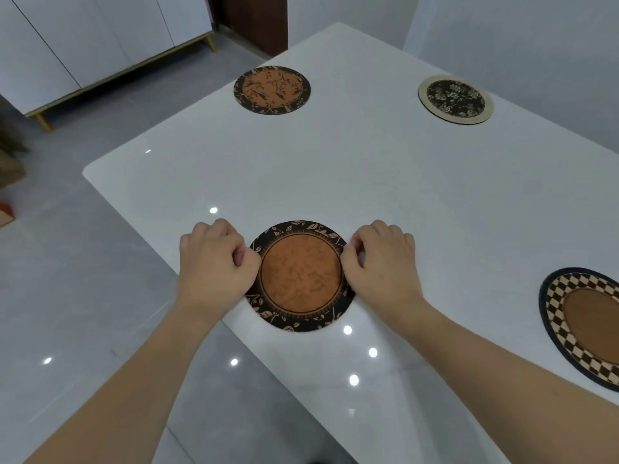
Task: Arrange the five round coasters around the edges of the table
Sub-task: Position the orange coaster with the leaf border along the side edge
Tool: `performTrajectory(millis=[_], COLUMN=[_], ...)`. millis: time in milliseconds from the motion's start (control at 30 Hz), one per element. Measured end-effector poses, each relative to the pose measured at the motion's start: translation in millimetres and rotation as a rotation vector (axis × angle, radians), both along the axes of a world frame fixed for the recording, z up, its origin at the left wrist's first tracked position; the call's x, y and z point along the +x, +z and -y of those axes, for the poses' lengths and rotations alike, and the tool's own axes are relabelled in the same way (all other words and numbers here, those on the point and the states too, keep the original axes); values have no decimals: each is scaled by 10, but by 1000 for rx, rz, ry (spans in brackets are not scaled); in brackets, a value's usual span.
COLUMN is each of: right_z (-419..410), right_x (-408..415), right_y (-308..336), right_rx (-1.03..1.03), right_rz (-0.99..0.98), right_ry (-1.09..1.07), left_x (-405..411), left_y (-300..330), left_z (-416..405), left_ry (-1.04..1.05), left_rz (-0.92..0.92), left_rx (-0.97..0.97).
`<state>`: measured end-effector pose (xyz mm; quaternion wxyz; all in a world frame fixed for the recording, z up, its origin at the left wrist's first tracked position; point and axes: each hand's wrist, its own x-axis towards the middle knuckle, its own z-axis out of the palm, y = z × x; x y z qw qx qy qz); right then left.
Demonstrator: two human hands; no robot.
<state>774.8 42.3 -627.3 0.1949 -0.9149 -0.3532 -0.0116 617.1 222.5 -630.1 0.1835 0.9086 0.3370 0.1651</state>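
A round coaster with an orange centre and a black leaf-patterned rim [300, 275] lies flat at the near left edge of the white table [335, 169]. My left hand [214, 262] pinches its left rim and my right hand [378, 259] pinches its right rim. A second orange-and-black coaster [272, 90] rests near the far left edge. A black floral coaster with a cream rim [456, 99] lies at the far right. A checkered coaster with a brown centre [582, 326] sits at the near right, cut off by the frame.
Grey tiled floor [83, 296] lies left of the table. White cabinets on gold legs [83, 45] stand along the far wall, beside a dark brown door [254, 21]. Some brown and red items [8, 195] sit on the floor at the far left.
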Motion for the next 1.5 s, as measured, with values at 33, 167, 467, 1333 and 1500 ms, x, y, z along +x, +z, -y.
performTrajectory(millis=[33,167,467,1333,1500], right_z=[1,4,8,15,13], right_x=[0,0,-41,-139,-148], right_y=[-5,-4,48,59,51], right_rx=[4,38,41,0,6], right_rz=[6,17,1,47,42], right_ry=[-1,1,79,266,245], left_x=[-3,8,-237,-280,-275], left_y=[-6,-29,-111,-145,-158], left_z=[2,13,19,-134,-123], left_ry=[6,16,-97,-83,-71], left_rz=[0,-24,56,35,51], left_rx=[2,65,25,37,54])
